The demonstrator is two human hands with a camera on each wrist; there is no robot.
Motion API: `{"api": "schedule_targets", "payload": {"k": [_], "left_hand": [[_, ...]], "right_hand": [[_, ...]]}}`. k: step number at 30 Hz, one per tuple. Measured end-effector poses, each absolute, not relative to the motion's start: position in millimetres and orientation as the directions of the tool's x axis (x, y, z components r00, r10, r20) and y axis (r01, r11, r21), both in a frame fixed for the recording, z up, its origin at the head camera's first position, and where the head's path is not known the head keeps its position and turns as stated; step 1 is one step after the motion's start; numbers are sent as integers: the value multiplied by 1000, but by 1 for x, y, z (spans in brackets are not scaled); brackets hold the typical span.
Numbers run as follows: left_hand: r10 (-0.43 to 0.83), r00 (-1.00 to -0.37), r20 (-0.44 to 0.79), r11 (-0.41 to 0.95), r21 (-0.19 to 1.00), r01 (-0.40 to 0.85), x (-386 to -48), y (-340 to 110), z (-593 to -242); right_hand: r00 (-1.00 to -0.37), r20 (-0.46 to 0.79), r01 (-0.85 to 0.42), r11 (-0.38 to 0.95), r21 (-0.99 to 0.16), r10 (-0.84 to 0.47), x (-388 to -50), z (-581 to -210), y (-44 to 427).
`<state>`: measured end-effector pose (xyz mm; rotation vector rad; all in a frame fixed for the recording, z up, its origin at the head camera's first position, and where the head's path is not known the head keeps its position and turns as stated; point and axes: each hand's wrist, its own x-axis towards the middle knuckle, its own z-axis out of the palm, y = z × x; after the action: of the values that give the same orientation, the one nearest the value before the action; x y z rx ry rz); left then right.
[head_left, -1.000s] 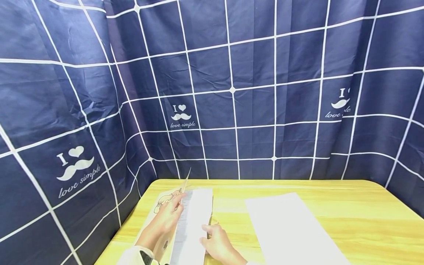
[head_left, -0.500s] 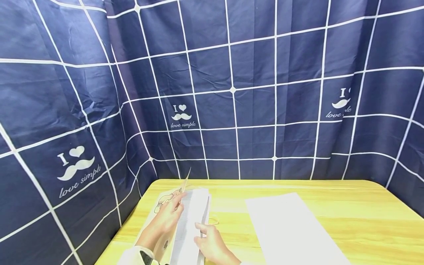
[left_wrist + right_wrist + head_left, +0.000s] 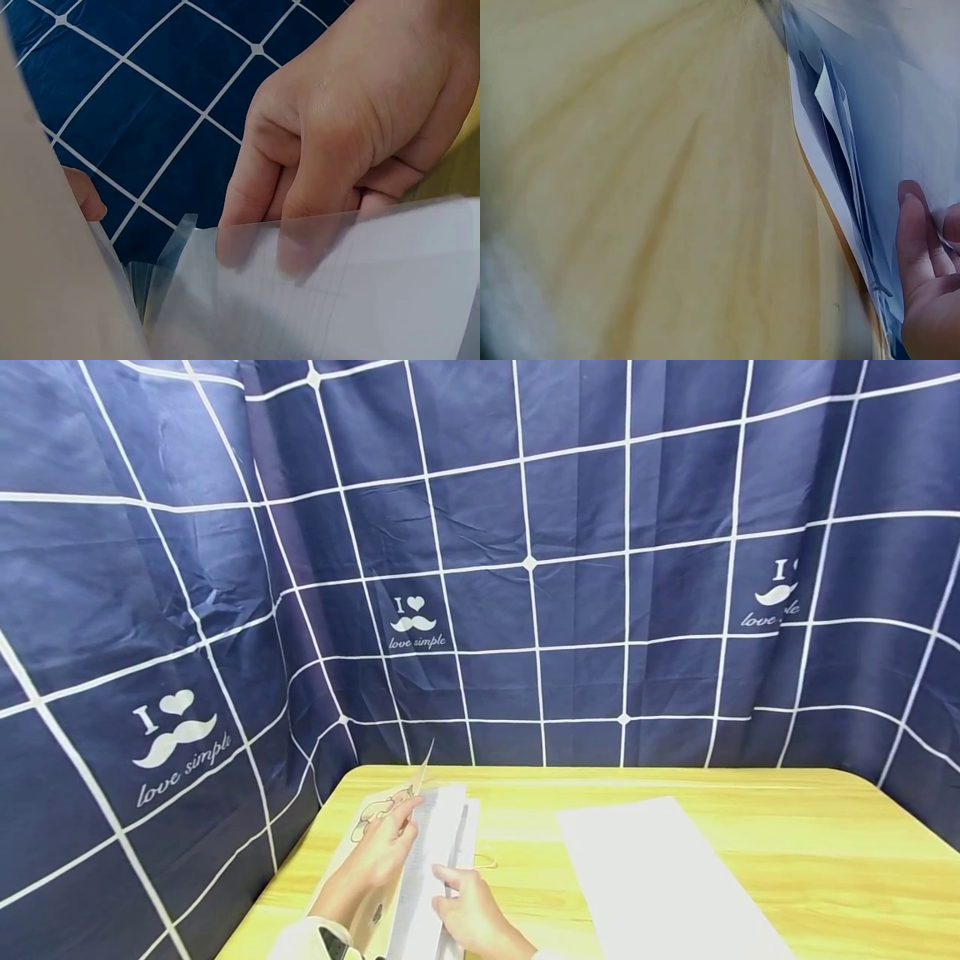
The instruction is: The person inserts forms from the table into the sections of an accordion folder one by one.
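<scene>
A display folder [image 3: 363, 831] with a cartoon animal on its cover stands partly open at the left of the table. My left hand [image 3: 386, 847] holds its raised cover, the fingers over the inner edge. Clear plastic sleeves [image 3: 360, 300] with white paper in them lie to the right of that cover. My right hand [image 3: 476, 910] pinches a sleeve near its free edge; in the left wrist view two fingertips [image 3: 296, 259] show through the clear film. Beneath, the right wrist view shows further sleeves and paper edges [image 3: 840, 120] fanned apart.
A large white sheet [image 3: 660, 877] lies on the yellow wood-grain table [image 3: 817, 843], right of the folder. A thin elastic loop [image 3: 486, 862] sticks out by the folder's right edge. A dark blue gridded curtain [image 3: 577, 610] encloses the back and left.
My right hand has shifted left, drawing the sleeve edge leftward, and a gap has opened over the sleeves beneath. My left hand and the white sheet have stayed put.
</scene>
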<state>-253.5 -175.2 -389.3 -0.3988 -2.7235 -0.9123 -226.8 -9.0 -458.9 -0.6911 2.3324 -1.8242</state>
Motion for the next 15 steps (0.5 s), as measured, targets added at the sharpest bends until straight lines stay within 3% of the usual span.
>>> {"api": "schedule_targets", "payload": {"k": [15], "left_hand": [[172,-935,311,780,537,322,-253,-173,-388]], "right_hand": [[-885,179,-252,119,-960,-429,-224,-457,-17]]}}
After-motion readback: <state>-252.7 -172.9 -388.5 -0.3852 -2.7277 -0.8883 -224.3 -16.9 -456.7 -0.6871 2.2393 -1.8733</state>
